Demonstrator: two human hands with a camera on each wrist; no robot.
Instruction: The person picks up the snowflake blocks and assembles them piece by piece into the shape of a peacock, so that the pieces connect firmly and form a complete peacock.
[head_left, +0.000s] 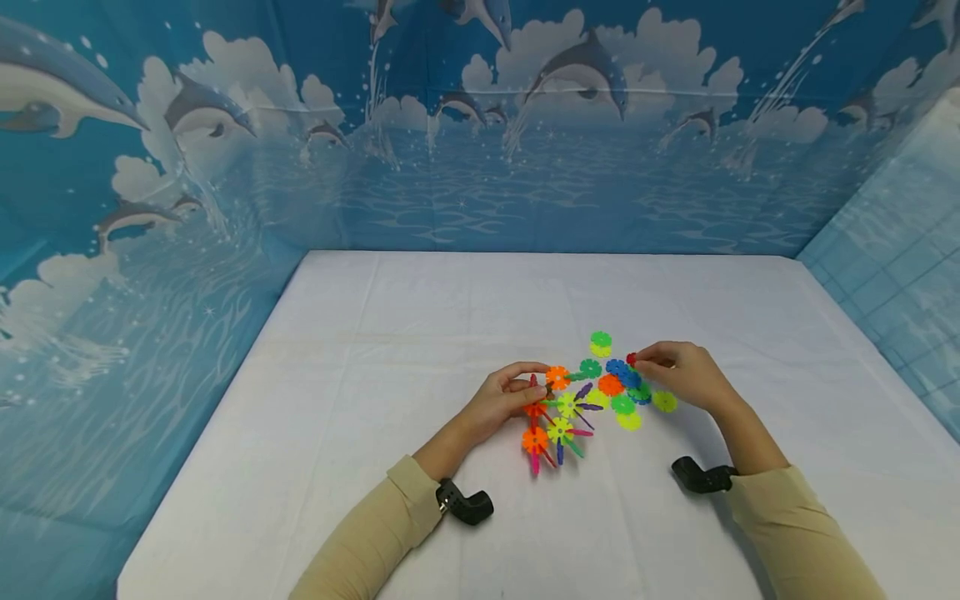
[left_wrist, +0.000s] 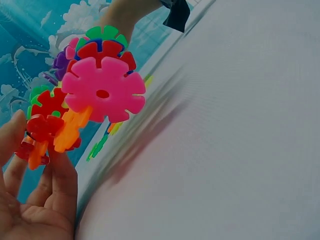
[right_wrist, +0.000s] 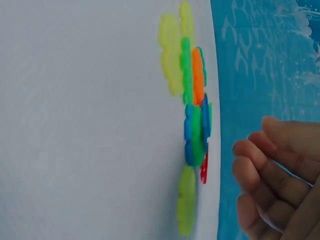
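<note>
My left hand (head_left: 497, 403) grips a built cluster of slotted plastic flower discs (head_left: 559, 430) by its left side. In the left wrist view thumb and fingers pinch red and orange discs, with a large pink disc (left_wrist: 112, 95) nearer the camera. To the right lies a loose pile of similar discs: blue (head_left: 617, 367), orange (head_left: 611, 385), green and yellow. My right hand (head_left: 686, 373) hovers by the pile's far right, fingertips beside a red disc (head_left: 632, 359). The right wrist view shows its fingers (right_wrist: 246, 172) loosely bent, apart from the discs, nothing visible between them.
A white cloth (head_left: 352, 400) covers the table. A dolphin-print curtain (head_left: 465, 192) hangs behind and at the sides. Green (head_left: 601, 337) and yellow discs lie at the back of the pile, and another yellow disc (head_left: 664, 402) at its right. Black cameras (head_left: 468, 507) sit on both wrists.
</note>
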